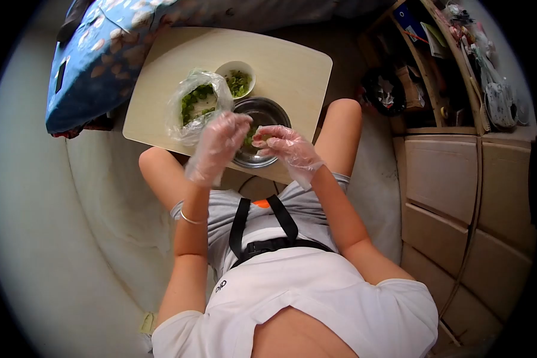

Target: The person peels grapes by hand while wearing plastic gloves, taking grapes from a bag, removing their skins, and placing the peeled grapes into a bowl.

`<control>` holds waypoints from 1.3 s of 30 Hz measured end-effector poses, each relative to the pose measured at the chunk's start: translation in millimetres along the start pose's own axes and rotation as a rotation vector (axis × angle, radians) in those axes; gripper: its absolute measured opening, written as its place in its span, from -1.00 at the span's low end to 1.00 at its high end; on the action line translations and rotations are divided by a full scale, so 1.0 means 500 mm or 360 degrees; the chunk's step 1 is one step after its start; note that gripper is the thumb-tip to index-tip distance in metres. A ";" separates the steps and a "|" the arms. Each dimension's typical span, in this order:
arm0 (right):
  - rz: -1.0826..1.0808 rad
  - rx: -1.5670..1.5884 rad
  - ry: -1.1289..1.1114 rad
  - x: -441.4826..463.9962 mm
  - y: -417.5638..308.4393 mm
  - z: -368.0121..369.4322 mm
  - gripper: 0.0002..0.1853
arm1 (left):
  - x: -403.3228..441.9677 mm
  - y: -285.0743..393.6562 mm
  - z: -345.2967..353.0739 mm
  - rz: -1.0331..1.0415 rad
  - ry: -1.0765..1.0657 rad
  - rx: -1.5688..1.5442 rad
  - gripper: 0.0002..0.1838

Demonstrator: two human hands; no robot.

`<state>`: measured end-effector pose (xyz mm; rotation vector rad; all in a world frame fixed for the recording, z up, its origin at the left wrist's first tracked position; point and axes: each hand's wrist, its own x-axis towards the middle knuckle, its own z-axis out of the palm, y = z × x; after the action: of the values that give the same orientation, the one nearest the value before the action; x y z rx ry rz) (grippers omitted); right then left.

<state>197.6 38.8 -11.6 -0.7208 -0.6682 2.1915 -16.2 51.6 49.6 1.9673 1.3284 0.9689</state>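
Note:
Clear plastic gloves cover both hands. Over the near left rim of a metal bowl [284, 114], my left hand [219, 142] is closed with its fingertips together; whatever they hold is too small to make out. Facing it, my right hand [287, 148] curls its fingers in a pinch above the bowl, and what sits between them is unclear. Bits of green show inside the metal bowl, partly hidden by the hands. An open clear plastic bag [224, 89] of green vegetable pieces [188, 107] lies left of it. Behind stands a white bowl [222, 67] with chopped greens [238, 82].
Everything rests on a low cream table [292, 59] just beyond my knees. A blue flowered cloth [101, 65] hangs over furniture at the left, with a dark phone-like object on it. Wooden shelves and drawers [441, 173] line the right, near a black bag-lined bin [383, 91].

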 end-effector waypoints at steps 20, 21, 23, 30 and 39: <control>-0.0128 -0.0485 0.0239 0.016 0.004 0.040 -0.75 | -0.078 0.039 0.055 -0.0104 0.0164 0.0107 -0.79; -0.0115 -0.0496 0.0225 0.017 0.004 0.040 -0.76 | -0.078 0.038 0.056 -0.0079 0.0191 0.0065 -0.79; -0.0130 -0.0497 0.0233 0.016 0.002 0.042 -0.76 | -0.078 0.037 0.057 -0.0065 0.0197 0.0104 -0.78; -0.0224 -0.0757 0.0363 -0.001 -0.026 0.086 -0.79 | -0.082 0.060 0.067 0.0050 0.0239 0.0666 -0.73; -0.0722 -0.1444 0.0360 -0.009 -0.031 0.106 -0.84 | -0.090 0.078 0.075 0.0003 0.0253 0.0856 -0.71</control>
<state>172.3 32.3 37.3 -1.0988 -1.5534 1.3056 23.9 -6.4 47.0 2.3127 1.8241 0.8410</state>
